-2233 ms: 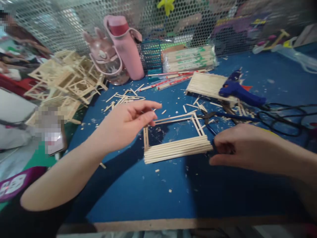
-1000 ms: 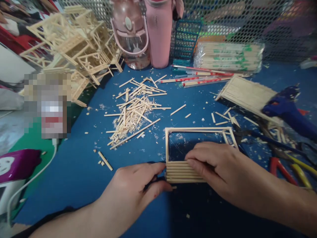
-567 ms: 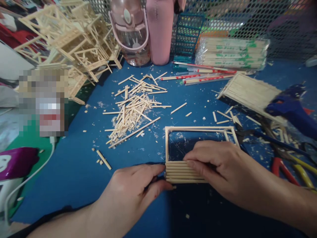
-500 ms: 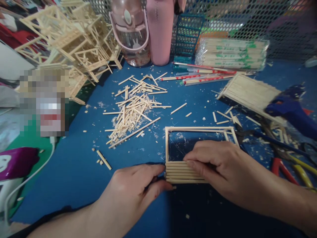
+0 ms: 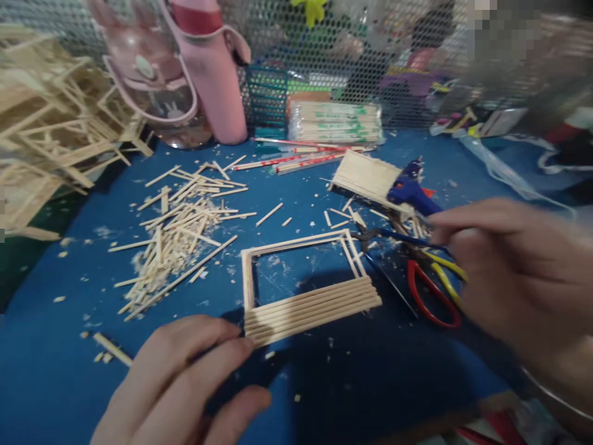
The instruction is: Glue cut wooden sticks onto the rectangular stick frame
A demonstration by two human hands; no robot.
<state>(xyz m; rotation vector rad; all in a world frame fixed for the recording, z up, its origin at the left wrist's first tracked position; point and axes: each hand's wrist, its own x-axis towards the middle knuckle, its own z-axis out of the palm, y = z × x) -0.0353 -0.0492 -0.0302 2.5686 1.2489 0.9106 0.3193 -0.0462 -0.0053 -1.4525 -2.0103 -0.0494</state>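
In front of me on the blue tabletop lies a rectangular wooden stick frame (image 5: pixel 309 303), its near part covered by several sticks laid side by side. My left hand (image 5: pixel 185 377) rests by the frame's near left corner, fingertips touching the stick ends and thumb held apart. To the right, my right hand (image 5: pixel 514 272) is raised and blurred, its fingertips close to the handle of a blue glue gun (image 5: pixel 410 185). Whether they touch it I cannot make out. Pliers with red handles (image 5: pixel 433 296) and a tool with yellow handles (image 5: pixel 445 266) lie beside that hand.
A pile of cut sticks (image 5: pixel 185 228) lies left of the frame. Behind stand a clear pink bottle (image 5: pixel 160 93), a pink tumbler (image 5: pixel 210 80) and packed chopsticks (image 5: pixel 336 120). A stick panel (image 5: pixel 365 173) sits under the glue gun; a stick structure (image 5: pixel 50 117) stands far left.
My right hand has left the frame and moved right toward the glue gun. My left thumb has come off the sticks. The view has swung right, and the frame now sits tilted.
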